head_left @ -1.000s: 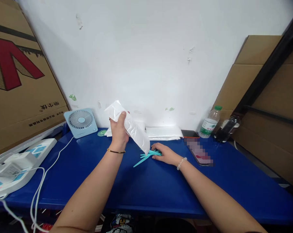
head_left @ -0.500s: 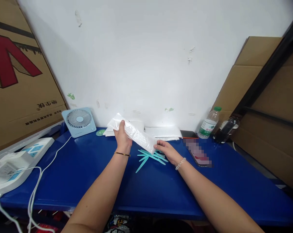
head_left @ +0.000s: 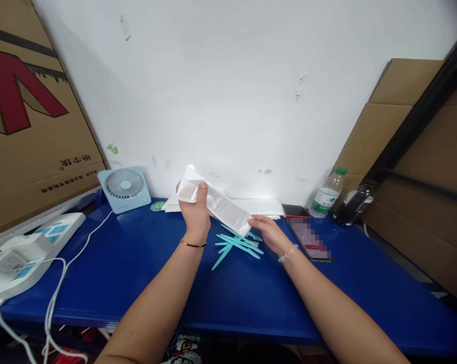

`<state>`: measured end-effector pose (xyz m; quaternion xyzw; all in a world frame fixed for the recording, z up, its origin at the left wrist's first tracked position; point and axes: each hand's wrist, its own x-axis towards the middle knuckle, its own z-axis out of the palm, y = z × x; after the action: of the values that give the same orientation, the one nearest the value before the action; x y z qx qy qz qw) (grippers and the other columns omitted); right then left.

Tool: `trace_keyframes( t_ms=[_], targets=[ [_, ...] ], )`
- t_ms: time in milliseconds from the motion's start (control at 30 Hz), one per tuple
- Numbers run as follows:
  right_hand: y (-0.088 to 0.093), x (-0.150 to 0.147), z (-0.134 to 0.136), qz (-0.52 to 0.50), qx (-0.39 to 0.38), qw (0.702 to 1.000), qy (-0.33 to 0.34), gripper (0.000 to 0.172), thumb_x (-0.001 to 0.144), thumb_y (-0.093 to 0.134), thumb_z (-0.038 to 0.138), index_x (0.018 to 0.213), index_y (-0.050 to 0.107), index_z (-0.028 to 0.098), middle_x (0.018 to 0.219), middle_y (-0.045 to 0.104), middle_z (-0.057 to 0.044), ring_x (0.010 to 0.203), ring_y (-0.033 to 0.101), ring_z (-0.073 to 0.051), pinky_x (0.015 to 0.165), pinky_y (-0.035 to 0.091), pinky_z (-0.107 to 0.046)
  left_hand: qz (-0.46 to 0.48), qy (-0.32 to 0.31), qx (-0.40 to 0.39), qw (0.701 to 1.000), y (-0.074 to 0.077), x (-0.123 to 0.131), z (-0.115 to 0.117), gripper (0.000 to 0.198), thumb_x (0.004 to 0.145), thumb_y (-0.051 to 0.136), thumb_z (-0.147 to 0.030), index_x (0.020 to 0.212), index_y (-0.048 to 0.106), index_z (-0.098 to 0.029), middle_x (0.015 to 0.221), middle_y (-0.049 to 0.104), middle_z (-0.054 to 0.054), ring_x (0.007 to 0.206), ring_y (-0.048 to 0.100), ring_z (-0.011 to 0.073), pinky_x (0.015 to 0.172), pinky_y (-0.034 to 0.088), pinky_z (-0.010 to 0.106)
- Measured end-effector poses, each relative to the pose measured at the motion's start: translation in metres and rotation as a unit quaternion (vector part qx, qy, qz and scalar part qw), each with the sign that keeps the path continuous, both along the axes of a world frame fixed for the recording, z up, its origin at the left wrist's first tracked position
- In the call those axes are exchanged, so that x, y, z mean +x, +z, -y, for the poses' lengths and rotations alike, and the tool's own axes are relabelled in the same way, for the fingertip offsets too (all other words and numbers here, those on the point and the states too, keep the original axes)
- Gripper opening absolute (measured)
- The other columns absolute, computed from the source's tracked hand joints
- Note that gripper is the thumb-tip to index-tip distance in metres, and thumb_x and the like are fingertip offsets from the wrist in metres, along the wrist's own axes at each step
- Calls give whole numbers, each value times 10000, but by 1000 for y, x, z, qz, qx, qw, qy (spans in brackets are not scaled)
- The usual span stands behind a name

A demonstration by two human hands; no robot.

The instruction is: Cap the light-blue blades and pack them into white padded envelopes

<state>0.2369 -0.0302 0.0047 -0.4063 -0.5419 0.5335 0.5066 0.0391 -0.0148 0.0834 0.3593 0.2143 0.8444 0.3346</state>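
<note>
A long, white, shiny plastic bag [head_left: 228, 209] hangs slanted above the table between both my hands. My left hand [head_left: 197, 205] is closed around its upper left part, thumb pressed on top. At the lower right end, the fingers of my right hand [head_left: 265, 230] pinch the bag's corner. Below the bag lies a loose heap of several thin turquoise plastic sticks [head_left: 239, 244], partly covered by the bag in this view. Behind my hands, flat white bags [head_left: 266, 206] are stacked against the wall.
A blue fan [head_left: 124, 188] and a white power strip [head_left: 57, 232] with cables are on the blue table's [head_left: 118, 273] left. To the right are a phone [head_left: 310, 240], a dark flat object [head_left: 295, 210], a water bottle [head_left: 327, 194] and a dark bottle [head_left: 354, 203]. Cardboard flanks both sides.
Both hands have shifted slightly to the right with the bag. Its upper left end now folds over my left hand, and more of the turquoise sticks shows beneath.
</note>
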Motion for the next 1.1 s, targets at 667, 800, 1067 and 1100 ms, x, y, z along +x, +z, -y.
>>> trace_keyframes(
  t_ms=[667,800,1067,1100],
  targets=[
    [-16,0,-3,484,227,845,15,185,847,547,298,975,678,271,987,664,-45,959,577,-230,905,326,-430,54,38,36,997,41,-36,-11,393,707,714,-310,1047,559,-188,1076,635,48,1037,603,191,936,484,337],
    [-14,3,-2,480,236,845,11,238,807,611,353,1022,664,265,1018,660,-50,985,575,-240,918,340,-431,74,56,27,995,33,-70,-16,323,725,666,-315,1017,573,-214,1054,637,36,1031,607,190,929,493,346],
    [-5,29,-6,413,197,889,20,352,708,693,374,1029,674,233,1051,647,-61,903,597,-217,777,475,-341,118,135,-174,968,-30,-145,-27,284,627,632,-158,901,556,-169,922,631,41,870,636,180,828,524,355],
    [-6,31,-7,406,192,893,12,295,733,663,352,999,687,228,1022,658,-59,878,603,-210,763,480,-335,114,136,-208,962,-38,-152,-28,299,605,630,-130,889,541,-162,891,626,37,838,637,179,818,521,371]
  ],
)
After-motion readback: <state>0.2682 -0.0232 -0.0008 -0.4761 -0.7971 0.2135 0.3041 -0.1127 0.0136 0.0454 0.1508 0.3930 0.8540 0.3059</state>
